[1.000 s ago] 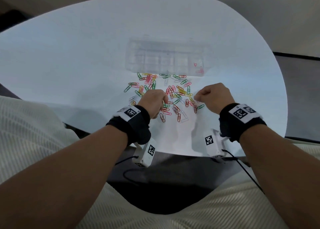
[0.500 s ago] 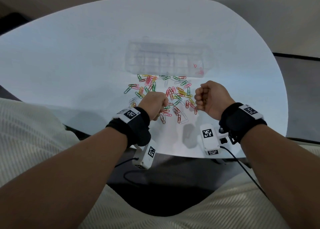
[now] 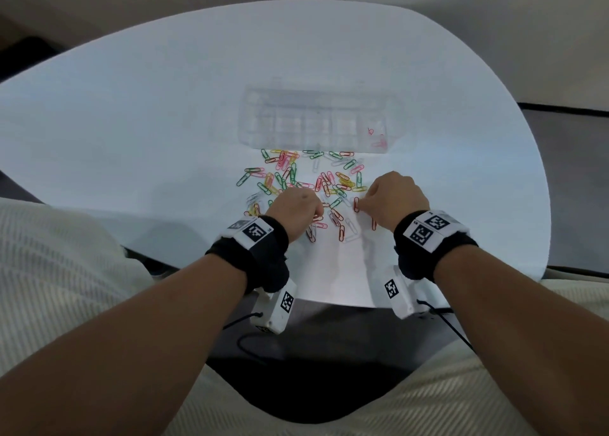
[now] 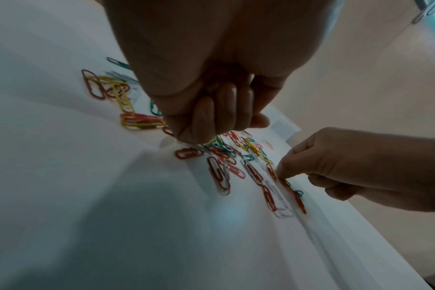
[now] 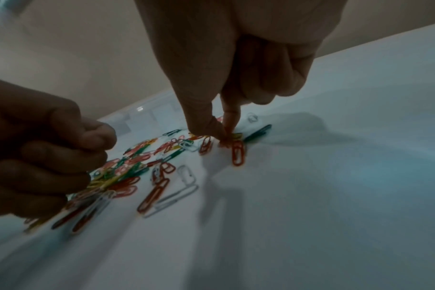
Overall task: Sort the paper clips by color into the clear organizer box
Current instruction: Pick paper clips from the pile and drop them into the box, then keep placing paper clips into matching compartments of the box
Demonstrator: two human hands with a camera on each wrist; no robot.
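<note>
A clear organizer box [image 3: 316, 119] lies at the far middle of the white table, with a few pink clips [image 3: 379, 143] in its right end compartment. In front of it spreads a pile of paper clips [image 3: 313, 182] in red, green, yellow, pink and silver. My right hand [image 5: 224, 135] pinches the top end of a red paper clip [image 5: 237, 153] between thumb and forefinger at the pile's right edge; the clip still lies on the table. My left hand [image 4: 186, 140] is curled, fingertips down on the pile's near left part, seemingly pinching a silver clip [image 4: 196, 147].
The round white table [image 3: 131, 122] has bare surface left, right and behind the box. Loose red and silver clips [image 3: 342, 231] lie between my hands near the front edge [image 3: 329, 300]. My lap is just below that edge.
Half a second ago my right hand was raised as a fist above the pile. It has come back down and taken hold of a red clip. My left hand stayed where it was.
</note>
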